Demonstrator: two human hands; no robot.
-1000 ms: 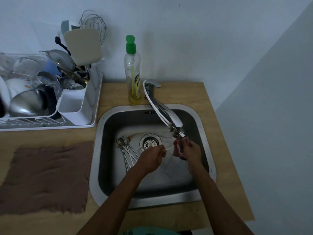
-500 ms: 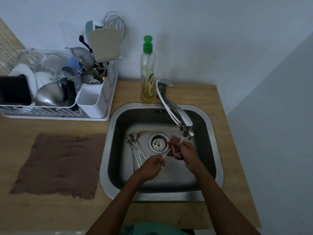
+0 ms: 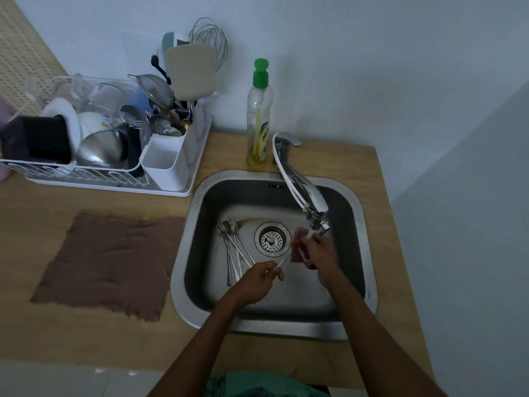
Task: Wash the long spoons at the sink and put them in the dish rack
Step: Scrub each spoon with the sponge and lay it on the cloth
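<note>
A: What's in the sink (image 3: 179, 270)?

B: A bunch of long spoons (image 3: 232, 250) lying on its floor, left of the drain (image 3: 270, 238).

A: And the rack (image 3: 114, 183)?

B: Crowded. There's a steel bowl (image 3: 100, 150), and a white caddy (image 3: 166, 164) stuffed with utensils. A whisk (image 3: 210, 35) sticks up behind.

A: Around them?

B: A wooden counter (image 3: 86, 339), with a brown cloth (image 3: 108, 262) left of the sink. A soap bottle (image 3: 259, 118) stands beside the tap (image 3: 303, 190), with a pale wall (image 3: 343, 67) behind.

A: The hands?

B: The left hand (image 3: 257, 277) pinches one spoon (image 3: 282, 263) by its handle. The right hand (image 3: 320, 250) curls round a pinkish pad (image 3: 297, 253) at the spoon's far end, just under the tap. That spoon's bowl is hidden.
</note>
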